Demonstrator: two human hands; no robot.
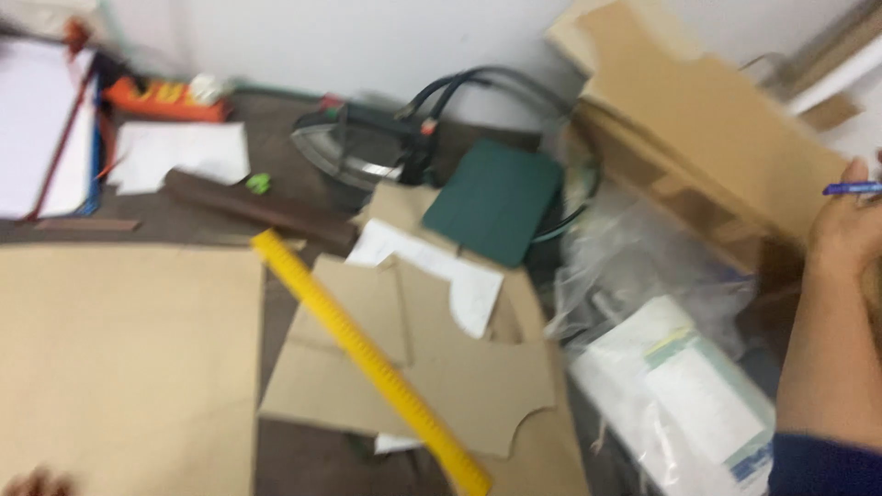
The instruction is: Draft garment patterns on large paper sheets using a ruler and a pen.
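Observation:
My right hand (pixel 850 225) is raised at the right edge, its forearm running down to a dark blue sleeve. It grips a blue pen (pixel 854 188) that points left to right. Only a sliver of my left hand (pixel 35 481) shows at the bottom left corner, on a large brown paper sheet (pixel 129 367); its fingers are hidden. A long yellow ruler (pixel 367 354) lies diagonally across cut brown pattern pieces (pixel 459 377) in the middle, away from both hands. The whole view is blurred.
At the back stand a steam iron (pixel 354 152) with black cables, a dark green pad (pixel 496 197), an orange object (pixel 165 96), white paper (pixel 179 152) and a dark brown roll (pixel 257 207). Cardboard pieces (pixel 707 129) lean at the upper right. Plastic-bagged papers (pixel 680 386) lie lower right.

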